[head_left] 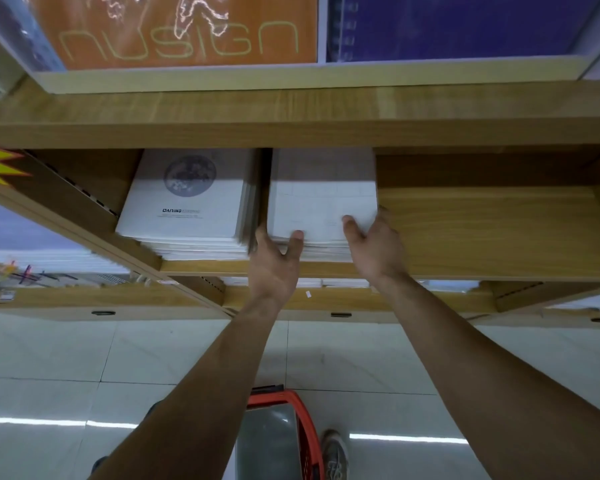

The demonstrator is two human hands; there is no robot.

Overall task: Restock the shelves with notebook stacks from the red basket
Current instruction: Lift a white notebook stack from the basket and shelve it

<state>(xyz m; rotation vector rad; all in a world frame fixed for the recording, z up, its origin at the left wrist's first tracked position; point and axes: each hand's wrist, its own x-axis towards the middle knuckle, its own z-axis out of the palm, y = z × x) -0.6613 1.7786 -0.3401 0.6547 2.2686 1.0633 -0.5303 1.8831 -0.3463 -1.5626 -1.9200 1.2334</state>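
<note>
Notebook stack, white-covered and squared up, sits on the wooden shelf, just beside a neighbouring stack whose top cover shows a round grey print and the word DARING. Only a narrow dark gap separates the two. The left hand grips the front left corner, thumb laid on the top cover and fingers down the side next to that gap. The right hand holds the front right corner the same way, thumb on top and fingers wrapped round the right edge. The step in hand looks like seating this stack: its weight appears to be on the board, with its front edge close to level with its neighbour's. The next move probably calls for a small push to align it, then letting go without dragging the top notebooks forward. To the right the shelf shows bare wood, so there is room for another stack. Down on the tiled floor the red basket stands between the forearms beside a shoe; what it holds cannot be made out.
</note>
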